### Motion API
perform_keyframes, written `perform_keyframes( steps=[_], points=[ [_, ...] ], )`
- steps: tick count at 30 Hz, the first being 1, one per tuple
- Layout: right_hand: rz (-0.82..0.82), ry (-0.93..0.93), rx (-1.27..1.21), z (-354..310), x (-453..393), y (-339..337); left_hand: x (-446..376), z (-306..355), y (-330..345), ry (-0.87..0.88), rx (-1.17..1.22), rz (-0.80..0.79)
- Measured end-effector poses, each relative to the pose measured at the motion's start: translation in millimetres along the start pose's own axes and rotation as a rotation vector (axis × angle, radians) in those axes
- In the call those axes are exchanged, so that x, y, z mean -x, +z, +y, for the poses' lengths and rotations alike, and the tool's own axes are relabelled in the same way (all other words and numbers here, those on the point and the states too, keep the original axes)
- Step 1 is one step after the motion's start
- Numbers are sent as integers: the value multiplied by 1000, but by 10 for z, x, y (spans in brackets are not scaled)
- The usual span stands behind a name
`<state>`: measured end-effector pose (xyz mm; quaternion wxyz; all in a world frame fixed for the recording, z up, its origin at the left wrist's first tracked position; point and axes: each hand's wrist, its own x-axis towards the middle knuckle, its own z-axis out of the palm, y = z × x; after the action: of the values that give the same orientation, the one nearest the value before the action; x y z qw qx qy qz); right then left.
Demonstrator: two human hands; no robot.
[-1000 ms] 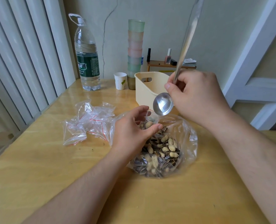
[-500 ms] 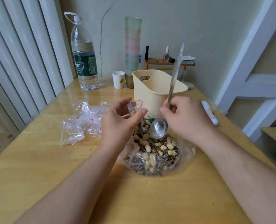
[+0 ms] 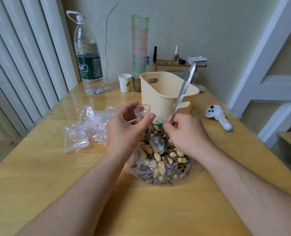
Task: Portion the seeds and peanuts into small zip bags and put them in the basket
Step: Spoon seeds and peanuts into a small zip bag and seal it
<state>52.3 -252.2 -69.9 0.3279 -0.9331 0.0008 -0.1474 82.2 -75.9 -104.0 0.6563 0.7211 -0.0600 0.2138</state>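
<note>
A large clear bag of sunflower seeds and peanuts (image 3: 163, 166) lies open on the wooden table (image 3: 39, 176). My left hand (image 3: 126, 128) holds a small zip bag (image 3: 142, 112) with a red strip upright above it, mouth open, a peanut inside. My right hand (image 3: 187, 133) grips the handle of a metal spoon (image 3: 158, 144), its bowl lowered into the seeds. The cream basket (image 3: 166, 92) stands just behind both hands. A pile of spare small zip bags (image 3: 86, 126) lies to the left.
A tall water bottle (image 3: 88, 58), a paper cup (image 3: 125, 82) and a stack of coloured cups (image 3: 139, 48) stand at the back. A white controller (image 3: 219, 117) lies on the right. A small wooden shelf with bottles (image 3: 177, 63) is behind the basket.
The spoon came down from above the big bag into the seeds with my right hand. My left hand lifted the small bag up a little and holds it more open.
</note>
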Motion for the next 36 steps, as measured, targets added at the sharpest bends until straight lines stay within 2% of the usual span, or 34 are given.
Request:
perform_keyframes(
  steps=[5, 8, 11, 13, 17, 19, 22, 24, 26, 28, 31, 33, 36],
  points=[
    [123, 29, -36, 3, -107, -348, 7, 9, -12, -11, 22, -33],
    [243, -22, -75, -137, -166, -611, 21, 22, 0, -5, -20, -99],
    [373, -128, -175, -312, -195, -775, 82, 46, 29, 41, -117, -189],
    [396, -219, -188, -412, -173, -765, 118, 54, 51, 76, -149, -219],
    [419, -459, 4, -464, -139, -551, 124, 59, 74, 111, -197, -230],
    [443, -514, 47, -423, -162, -480, 127, 63, 70, 113, -197, -211],
    [496, -512, 30, -372, -171, -494, 135, 63, 53, 109, -175, -202],
    [514, -419, -27, -307, -163, -547, 132, 80, 35, 97, -156, -195],
    [437, -214, -125, -149, -169, -554, 111, 89, 17, 74, -125, -164],
    [274, -17, -271, 53, -134, -438, 72, 84, -8, 21, -50, -114],
    [36, 152, -555, 273, -25, -145, 1, 91, -25, -46, 68, -47],
    [-59, 136, -578, 388, 25, -2, -18, 87, -6, -82, 159, -40],
    [-160, 10, -373, 511, 38, 31, 6, 95, 19, -91, 200, -77]
  ],
)
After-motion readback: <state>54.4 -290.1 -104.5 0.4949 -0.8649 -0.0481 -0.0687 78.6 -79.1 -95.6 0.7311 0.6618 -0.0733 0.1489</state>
